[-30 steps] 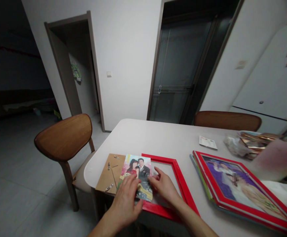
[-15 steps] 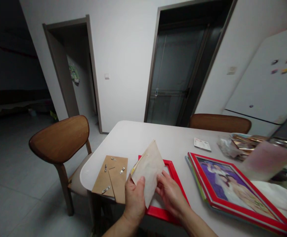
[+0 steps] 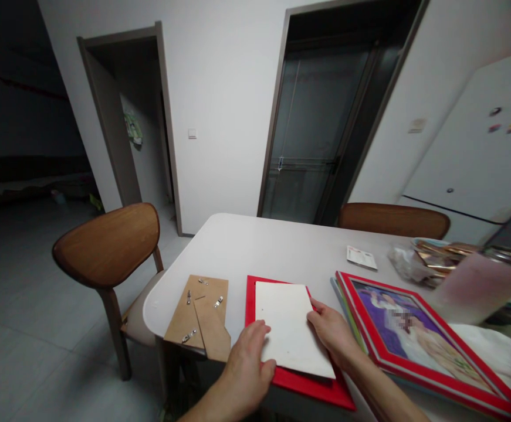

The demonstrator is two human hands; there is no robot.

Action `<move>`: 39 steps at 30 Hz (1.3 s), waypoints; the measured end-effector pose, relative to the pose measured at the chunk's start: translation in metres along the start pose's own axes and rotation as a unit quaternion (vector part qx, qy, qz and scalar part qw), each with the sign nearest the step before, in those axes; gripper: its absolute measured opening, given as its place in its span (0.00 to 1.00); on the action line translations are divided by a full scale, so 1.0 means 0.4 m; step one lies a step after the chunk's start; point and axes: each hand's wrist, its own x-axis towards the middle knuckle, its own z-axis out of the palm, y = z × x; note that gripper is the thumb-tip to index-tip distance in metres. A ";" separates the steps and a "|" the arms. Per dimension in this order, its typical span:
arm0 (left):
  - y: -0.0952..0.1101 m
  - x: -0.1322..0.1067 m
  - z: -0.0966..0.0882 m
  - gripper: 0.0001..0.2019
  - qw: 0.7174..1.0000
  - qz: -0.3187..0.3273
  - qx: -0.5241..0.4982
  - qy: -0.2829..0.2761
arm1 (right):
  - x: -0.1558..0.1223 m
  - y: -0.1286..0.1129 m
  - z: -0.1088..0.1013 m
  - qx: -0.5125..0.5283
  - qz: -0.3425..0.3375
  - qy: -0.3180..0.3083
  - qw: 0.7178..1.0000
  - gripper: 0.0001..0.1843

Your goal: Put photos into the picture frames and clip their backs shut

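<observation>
A pale sheet of paper or thin card lies over a red picture frame near the table's front edge. The frame's red border shows on the left and along the bottom. My left hand rests at the sheet's left edge, fingers and thumb apart. At the opposite edge, my right hand pinches the sheet between thumb and fingers. To the left lies a brown backing board with several metal clips and a slanted flap.
At right, a framed photo with a red border tops a stack. Beyond it stand a pink-tinted jar and a crumpled plastic bag. A small white card lies on the white table. Wooden chairs stand around it.
The sheet was held up and tilted between both hands; now it lies flat over the red frame. My left hand has loosened, and my right hand has moved to the right edge.
</observation>
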 end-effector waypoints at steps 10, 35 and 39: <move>0.001 -0.009 -0.007 0.24 0.997 0.043 0.055 -0.043 | -0.002 -0.012 0.010 -0.359 -0.111 0.068 0.924 0.18; -0.094 -0.067 -0.243 0.14 0.984 0.023 0.157 0.077 | -0.172 -0.117 0.189 -0.204 -0.283 -0.074 0.934 0.27; 0.001 -0.024 -0.147 0.12 0.990 0.085 0.116 0.006 | -0.189 -0.040 0.040 -0.241 -0.225 -0.044 0.943 0.24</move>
